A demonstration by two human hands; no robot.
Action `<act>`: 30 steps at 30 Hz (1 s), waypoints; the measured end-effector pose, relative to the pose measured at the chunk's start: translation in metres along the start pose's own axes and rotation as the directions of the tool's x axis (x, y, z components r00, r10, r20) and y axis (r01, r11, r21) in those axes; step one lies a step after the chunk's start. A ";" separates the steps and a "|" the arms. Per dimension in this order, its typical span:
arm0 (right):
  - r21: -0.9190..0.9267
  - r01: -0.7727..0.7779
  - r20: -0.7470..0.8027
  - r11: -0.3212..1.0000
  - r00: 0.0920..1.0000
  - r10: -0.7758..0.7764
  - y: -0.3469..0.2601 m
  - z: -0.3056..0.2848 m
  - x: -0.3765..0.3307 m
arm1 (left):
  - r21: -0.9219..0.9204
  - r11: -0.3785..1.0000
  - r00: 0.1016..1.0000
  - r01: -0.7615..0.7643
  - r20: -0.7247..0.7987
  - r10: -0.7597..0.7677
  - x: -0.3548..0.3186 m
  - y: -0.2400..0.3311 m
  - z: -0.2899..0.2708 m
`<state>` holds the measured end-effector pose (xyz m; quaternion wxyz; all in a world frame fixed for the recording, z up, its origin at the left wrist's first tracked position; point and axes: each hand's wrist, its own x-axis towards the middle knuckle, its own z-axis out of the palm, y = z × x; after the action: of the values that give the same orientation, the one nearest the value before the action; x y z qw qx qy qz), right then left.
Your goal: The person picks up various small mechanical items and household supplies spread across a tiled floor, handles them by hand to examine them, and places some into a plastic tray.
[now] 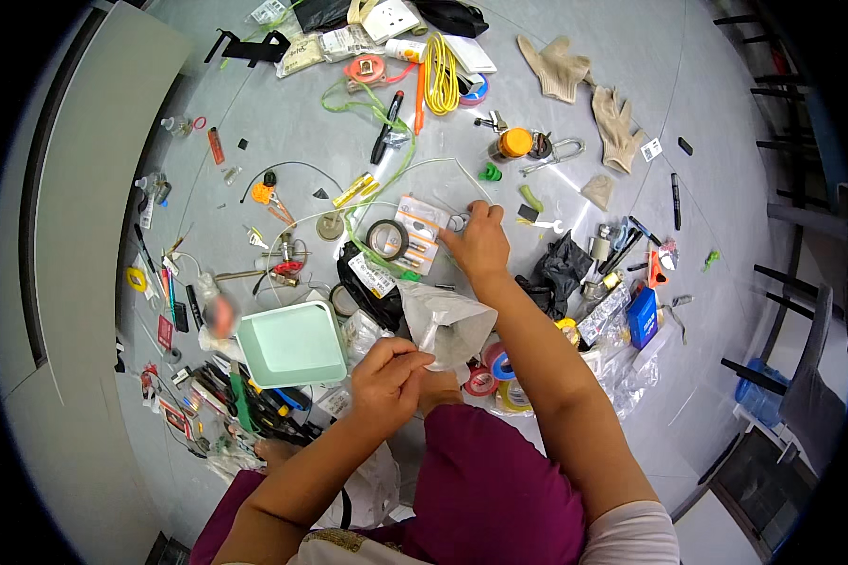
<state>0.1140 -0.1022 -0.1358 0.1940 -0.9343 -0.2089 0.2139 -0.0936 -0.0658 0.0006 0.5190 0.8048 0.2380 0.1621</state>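
My left hand (pixel 386 377) is closed on the edge of a clear plastic bag (pixel 448 322) held open above my knee. My right hand (pixel 479 243) reaches forward over the grey floor, and its fingertips pinch a small round silvery piece (pixel 457 223). Right beside that hand lies a flat card pack of small round parts (pixel 418 229) and a roll of black tape (pixel 387 238). A pale green square tray (pixel 290 345) sits just left of my left hand.
Small hardware litters the grey floor (pixel 283 141): a yellow cable coil (pixel 440 75), two beige work gloves (pixel 584 89), an orange-capped jar (pixel 511 144), black plastic bags (pixel 558 268), tape rolls (pixel 496 375), a blue box (pixel 643 317), screwdrivers (pixel 245 395). A white wall ledge (pixel 94 188) runs along the left.
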 end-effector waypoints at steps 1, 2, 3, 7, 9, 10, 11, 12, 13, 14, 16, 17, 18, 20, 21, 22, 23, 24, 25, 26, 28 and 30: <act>-0.009 -0.005 0.002 1.000 1.000 0.005 -0.003 0.002 -0.001 | 0.002 1.000 1.000 -0.001 -0.001 0.001 -0.001 -0.001 0.000; -0.017 -0.009 0.004 1.000 1.000 0.009 -0.006 0.003 -0.001 | 0.004 1.000 1.000 -0.003 -0.002 0.003 -0.002 -0.002 -0.001; -0.025 -0.014 0.006 1.000 1.000 0.014 -0.009 0.005 -0.002 | 0.006 1.000 1.000 -0.004 -0.003 0.004 -0.002 -0.002 -0.001; 0.091 -0.052 -0.012 0.994 0.998 0.054 -0.004 0.023 -0.003 | 0.002 1.000 1.000 -0.010 -0.004 0.010 0.001 0.000 -0.002; 0.188 0.014 -0.035 0.982 0.999 -0.008 -0.002 0.026 -0.009 | 0.003 1.000 1.000 0.002 -0.012 -0.002 0.001 0.000 -0.002; 0.227 0.025 -0.026 0.973 0.999 -0.019 0.003 0.028 -0.009 | -0.002 1.000 1.000 0.013 -0.014 -0.013 0.002 0.000 -0.002; 0.266 0.034 -0.019 0.963 0.999 -0.030 0.007 0.030 -0.010 | -0.008 1.000 1.000 0.023 -0.016 -0.023 0.003 0.000 -0.002; 0.278 0.013 -0.039 0.960 0.999 -0.002 0.011 0.030 -0.012 | 0.000 1.000 0.999 0.032 -0.010 -0.032 0.003 0.000 -0.002; 0.275 0.001 -0.007 0.961 1.000 0.001 0.010 0.025 -0.015 | 0.002 1.000 1.000 0.027 -0.014 -0.027 0.003 0.000 -0.003; 0.272 -0.011 0.025 0.962 1.000 0.004 0.008 0.019 -0.017 | 0.004 1.000 1.000 0.022 -0.018 -0.022 0.004 0.000 -0.003; 0.239 -0.002 0.052 0.971 0.999 -0.011 0.012 0.018 -0.016 | -0.012 1.000 0.999 0.021 -0.035 -0.021 0.002 -0.003 0.000; 0.259 -0.001 0.043 0.966 0.999 -0.010 0.016 0.019 -0.015 | -0.012 1.000 0.999 0.011 -0.033 -0.011 0.002 -0.003 0.001; 0.279 -0.001 0.034 0.960 0.999 -0.009 0.021 0.021 -0.014 | -0.012 1.000 1.000 0.001 -0.032 -0.001 0.003 -0.001 0.001; 0.344 -0.059 0.064 0.937 0.997 0.040 0.023 0.019 -0.013 | -0.017 0.999 0.999 0.030 -0.025 -0.031 0.001 -0.001 0.001; 0.370 -0.083 0.080 0.925 0.995 0.058 0.024 0.016 -0.012 | -0.008 1.000 0.999 0.029 -0.023 -0.029 0.001 -0.002 0.000; 0.394 -0.107 0.096 0.913 0.993 0.075 0.028 0.013 -0.010 | -0.001 1.000 0.999 0.028 -0.022 -0.028 0.001 -0.002 -0.001; 0.416 -0.132 0.113 0.900 0.989 0.092 0.031 0.010 -0.009 | 0.006 1.000 0.999 0.027 -0.020 -0.027 0.001 -0.002 -0.002; 0.364 -0.065 0.100 0.929 0.995 0.030 0.034 0.008 -0.009 | 0.004 1.000 0.999 0.027 -0.027 -0.027 0.002 -0.002 -0.001; 0.291 0.048 0.108 0.955 0.991 -0.083 0.039 0.007 -0.009 | 0.000 1.000 0.999 0.028 -0.025 -0.028 0.002 -0.002 -0.001; 0.319 -0.008 0.177 0.948 0.983 -0.052 0.041 0.006 -0.010 | -0.004 1.000 0.999 0.029 -0.022 -0.029 0.002 -0.002 -0.001; 0.401 -0.065 0.207 0.914 0.978 -0.021 0.044 0.000 -0.011 | -0.015 0.999 0.999 0.032 -0.018 -0.032 0.003 -0.002 -0.001; 0.511 -0.058 0.127 0.858 0.992 -0.009 0.051 -0.010 -0.013 | -0.030 0.999 0.999 0.036 -0.015 -0.036 0.004 -0.002 0.000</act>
<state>0.1243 -0.1534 -0.1460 0.4198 -0.8362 -0.1441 0.3221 -0.0908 -0.0629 -0.0010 0.5320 0.7911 0.2542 0.1626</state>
